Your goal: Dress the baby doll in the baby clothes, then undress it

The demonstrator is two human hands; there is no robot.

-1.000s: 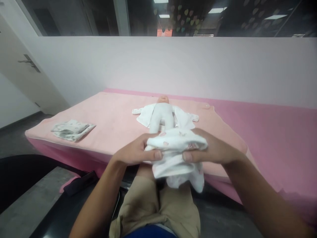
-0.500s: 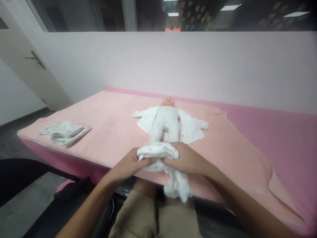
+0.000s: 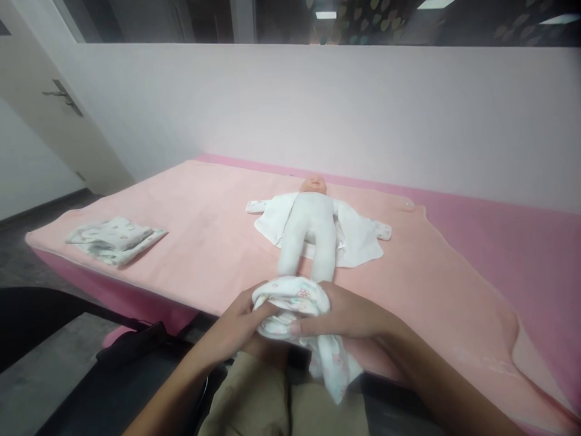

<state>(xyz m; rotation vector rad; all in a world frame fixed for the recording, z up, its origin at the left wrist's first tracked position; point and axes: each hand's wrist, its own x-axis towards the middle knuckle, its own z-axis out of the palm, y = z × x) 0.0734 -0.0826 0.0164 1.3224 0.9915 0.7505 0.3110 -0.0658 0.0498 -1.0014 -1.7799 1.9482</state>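
Between my hands is a white printed baby garment (image 3: pixel 299 293), bunched into a ring, with a loose end hanging below over the table's front edge. My left hand (image 3: pixel 242 321) grips its left side with the thumb laid inside the opening. On the right, my right hand (image 3: pixel 347 312) is closed on the other side, thumb across the front. Just beyond lies a baby doll (image 3: pixel 311 218) on its back, white-bodied, legs toward me, its feet hidden behind the garment. An open white baby shirt (image 3: pixel 361 239) is spread beneath the doll, sleeves out to both sides.
A pink blanket (image 3: pixel 200 218) covers the table. Folded printed cloth (image 3: pixel 115 239) lies near its left front edge. Behind stands a white wall (image 3: pixel 290 109) with a window above. A dark chair (image 3: pixel 113 387) is at lower left.
My hands have lowered slightly toward me with the garment, and its ring has opened wider, showing more of the inside. The view has tilted down a little; the doll lies as before.
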